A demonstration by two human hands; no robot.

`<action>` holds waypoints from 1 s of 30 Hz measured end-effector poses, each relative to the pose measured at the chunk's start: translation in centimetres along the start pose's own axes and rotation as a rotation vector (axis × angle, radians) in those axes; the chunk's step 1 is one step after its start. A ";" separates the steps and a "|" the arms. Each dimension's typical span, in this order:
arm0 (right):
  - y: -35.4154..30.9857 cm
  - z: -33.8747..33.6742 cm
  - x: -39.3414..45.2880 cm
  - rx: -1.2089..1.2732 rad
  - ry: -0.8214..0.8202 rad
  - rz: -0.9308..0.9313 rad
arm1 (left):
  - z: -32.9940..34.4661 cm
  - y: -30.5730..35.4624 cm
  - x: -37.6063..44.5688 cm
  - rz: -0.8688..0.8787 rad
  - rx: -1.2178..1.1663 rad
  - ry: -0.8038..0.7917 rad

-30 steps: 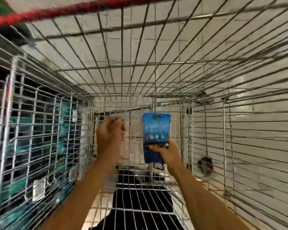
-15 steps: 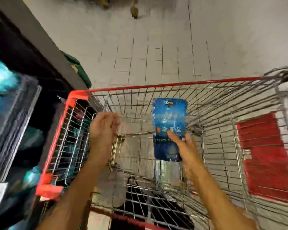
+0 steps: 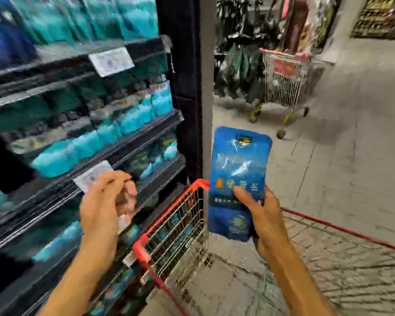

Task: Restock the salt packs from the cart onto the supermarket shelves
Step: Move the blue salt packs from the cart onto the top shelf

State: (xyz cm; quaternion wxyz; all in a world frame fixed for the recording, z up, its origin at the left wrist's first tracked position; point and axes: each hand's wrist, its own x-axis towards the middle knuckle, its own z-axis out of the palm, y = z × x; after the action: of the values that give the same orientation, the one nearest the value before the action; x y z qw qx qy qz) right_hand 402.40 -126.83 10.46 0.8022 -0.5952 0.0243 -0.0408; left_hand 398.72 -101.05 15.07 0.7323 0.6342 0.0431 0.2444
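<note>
Upright above the red-rimmed wire cart, a blue salt pack is gripped by its lower half in the right hand. Nearby, the left hand hovers, fingers loosely curled and holding nothing, beside blurred shelves of teal packs.

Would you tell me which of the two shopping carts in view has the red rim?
The near cart, just below the right hand holding the blue salt pack, has the bright red rim. The far cart down the aisle has a paler, pinkish rim.
</note>
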 end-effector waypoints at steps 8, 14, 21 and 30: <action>-3.6 16.4 -1.3 0.024 -0.331 -0.156 | -12.3 10.0 -0.6 0.221 0.026 0.207; -6.7 27.1 -1.4 0.116 -0.522 -0.263 | -19.0 14.3 -1.2 0.310 0.035 0.309; -12.7 37.2 3.1 0.156 -0.711 -0.415 | -21.6 16.1 -1.0 0.340 0.074 0.403; -14.1 44.4 9.4 0.087 -0.849 -0.490 | -21.7 15.1 -0.3 0.332 0.079 0.504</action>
State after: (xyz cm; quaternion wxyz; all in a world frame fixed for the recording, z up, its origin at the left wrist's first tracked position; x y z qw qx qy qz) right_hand 415.16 -89.47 36.88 0.7323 -0.5132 -0.4472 0.0166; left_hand 385.79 -80.28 25.18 0.6232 0.5801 0.1286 0.5085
